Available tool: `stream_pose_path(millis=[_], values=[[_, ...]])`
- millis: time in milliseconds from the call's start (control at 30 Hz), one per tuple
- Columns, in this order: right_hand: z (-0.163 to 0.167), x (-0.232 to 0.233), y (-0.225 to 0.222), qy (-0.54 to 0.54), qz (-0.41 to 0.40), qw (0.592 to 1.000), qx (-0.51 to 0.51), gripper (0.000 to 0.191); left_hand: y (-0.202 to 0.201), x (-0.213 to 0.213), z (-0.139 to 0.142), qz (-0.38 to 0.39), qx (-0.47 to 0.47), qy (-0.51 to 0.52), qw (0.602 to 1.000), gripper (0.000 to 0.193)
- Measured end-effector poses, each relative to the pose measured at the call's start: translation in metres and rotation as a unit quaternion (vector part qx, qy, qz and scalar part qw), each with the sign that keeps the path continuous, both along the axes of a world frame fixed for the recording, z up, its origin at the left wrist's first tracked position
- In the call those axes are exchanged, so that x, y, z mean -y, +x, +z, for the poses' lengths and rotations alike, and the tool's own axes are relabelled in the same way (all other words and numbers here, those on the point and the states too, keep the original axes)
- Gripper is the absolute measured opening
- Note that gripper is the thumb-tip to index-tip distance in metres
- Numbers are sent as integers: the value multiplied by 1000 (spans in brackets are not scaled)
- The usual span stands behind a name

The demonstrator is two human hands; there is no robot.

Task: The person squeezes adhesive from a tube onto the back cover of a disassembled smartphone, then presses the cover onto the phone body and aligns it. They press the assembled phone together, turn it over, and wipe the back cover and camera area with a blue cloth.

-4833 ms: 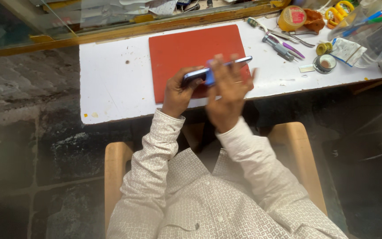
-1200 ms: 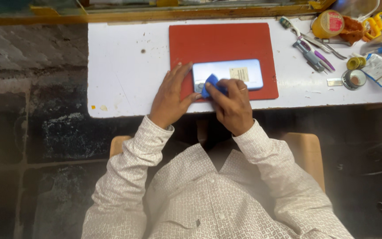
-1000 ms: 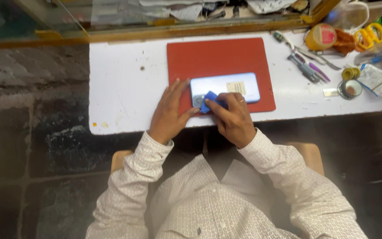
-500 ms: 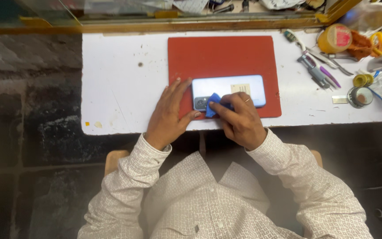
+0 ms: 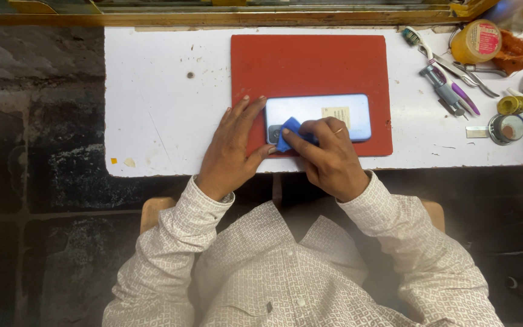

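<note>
A light blue phone (image 5: 328,111) lies back up on a red mat (image 5: 310,63) on the white bench (image 5: 158,103). My left hand (image 5: 232,148) rests flat on the mat with its fingers spread against the phone's left end. My right hand (image 5: 328,158) pinches a small blue cloth (image 5: 288,132) and presses it onto the phone's lower left corner, by the camera. A pale sticker shows on the phone's back.
Tweezers, a toothbrush and small hand tools (image 5: 446,75) lie at the right of the bench, with a yellow tape roll (image 5: 476,41), a round tin (image 5: 506,128) and small packets. A wooden ledge (image 5: 213,17) runs along the far edge. Dark stone floor lies to the left.
The phone, held up in both hands at first, now lies on the mat. Over the last second my right hand has kept the blue cloth rubbing at the phone's left end.
</note>
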State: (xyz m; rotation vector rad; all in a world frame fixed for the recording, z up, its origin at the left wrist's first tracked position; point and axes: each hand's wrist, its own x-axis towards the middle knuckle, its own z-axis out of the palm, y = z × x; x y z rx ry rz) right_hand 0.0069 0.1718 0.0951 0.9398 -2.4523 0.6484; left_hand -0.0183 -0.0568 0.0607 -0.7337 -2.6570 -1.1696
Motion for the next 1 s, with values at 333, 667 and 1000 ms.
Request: stream_pose_path(millis=[333, 667, 1000], values=[[-1, 12, -3, 5, 28, 1000, 4, 45, 2, 0, 9, 2, 20, -4, 1000, 85], [1, 20, -4, 48, -22, 999, -7, 42, 0, -1, 6, -2, 7, 9, 1000, 83], [-14, 6, 6, 15, -124, 992, -10, 36, 0, 0, 2, -2, -3, 7, 1000, 82]])
